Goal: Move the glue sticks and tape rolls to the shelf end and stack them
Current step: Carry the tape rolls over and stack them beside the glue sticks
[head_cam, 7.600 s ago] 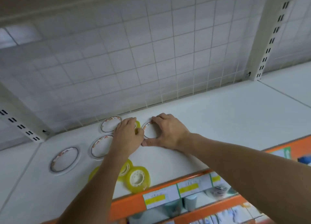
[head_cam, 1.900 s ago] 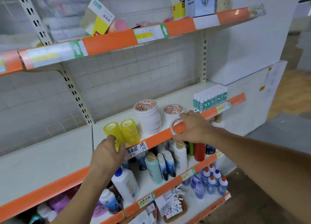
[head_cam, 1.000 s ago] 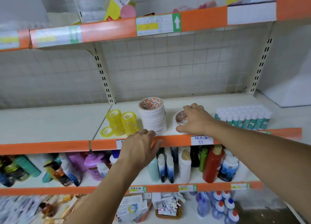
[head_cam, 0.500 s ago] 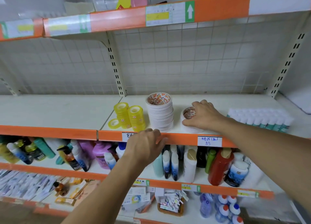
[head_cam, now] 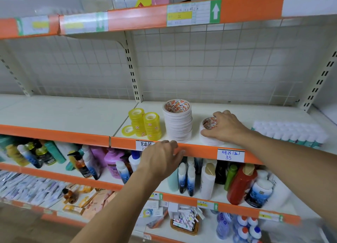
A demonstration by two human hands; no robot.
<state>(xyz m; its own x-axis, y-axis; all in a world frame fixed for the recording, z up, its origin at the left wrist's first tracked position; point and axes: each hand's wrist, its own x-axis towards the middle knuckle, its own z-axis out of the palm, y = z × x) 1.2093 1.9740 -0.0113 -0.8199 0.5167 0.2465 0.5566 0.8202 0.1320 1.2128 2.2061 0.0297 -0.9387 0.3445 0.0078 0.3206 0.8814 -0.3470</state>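
Since half a second ago our view has pulled slightly nearer the shelf, while both hands sit about where they were. Our right hand (head_cam: 223, 127) lies over the short stack of white tape rolls (head_cam: 209, 133) near the shelf's front edge, fingers curled round the top roll — a grasping grip. Our left hand (head_cam: 162, 158) holds nothing, its fingers resting loosely on the orange front strip (head_cam: 197, 150). Outward stand the tall stack of white tape rolls (head_cam: 177, 120) and two yellow tape stacks (head_cam: 145, 125), with one loose yellow roll (head_cam: 128, 129) lying flat at their left. The glue sticks (head_cam: 290, 133) are packed toward the shelf's right end. We judge the task nearly done — that loose roll remains to be stacked.
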